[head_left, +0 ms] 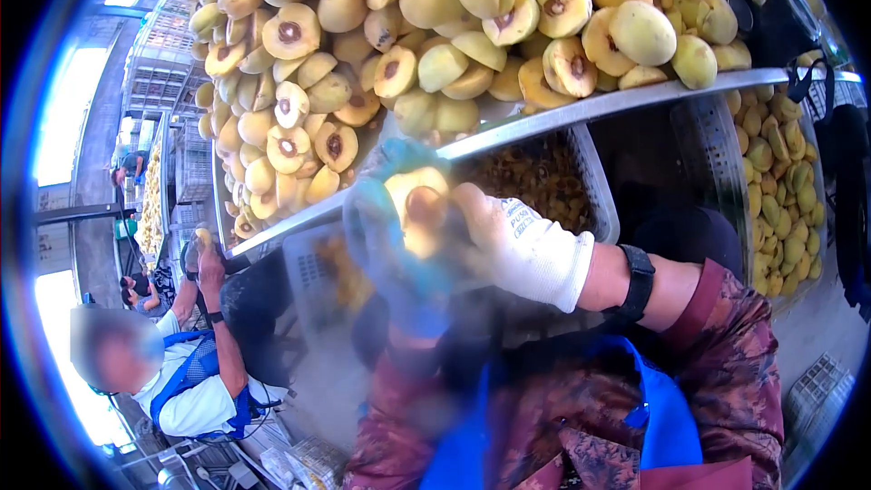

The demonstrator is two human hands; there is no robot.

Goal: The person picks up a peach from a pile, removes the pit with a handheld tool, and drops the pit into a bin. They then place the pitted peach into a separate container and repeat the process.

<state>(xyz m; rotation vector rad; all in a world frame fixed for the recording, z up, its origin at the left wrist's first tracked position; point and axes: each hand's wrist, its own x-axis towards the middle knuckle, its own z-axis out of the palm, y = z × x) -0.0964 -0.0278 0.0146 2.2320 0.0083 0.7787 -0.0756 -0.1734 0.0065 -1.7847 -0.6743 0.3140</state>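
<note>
A halved yellow peach (413, 195) with a brown centre is in my left hand (381, 227), which wears a blue-green glove and is smeared by motion. Its fingers curl around the fruit. My right hand (522, 240), in a white knitted glove, is closed right beside the cut face. What its blurred fingers pinch, if anything, I cannot make out. A black band circles the right wrist. Just beyond both hands, a heap of halved peaches (445, 63), many with pits showing, lies on a metal-edged table (562, 118).
Under the table edge stands a crate (594, 186) with brown pieces inside. Another crate (721, 168) at right holds yellow fruit. A pale crate (304, 263) sits at lower left. To the left, a person (190, 381) in a blue apron holds fruit; other people are farther back.
</note>
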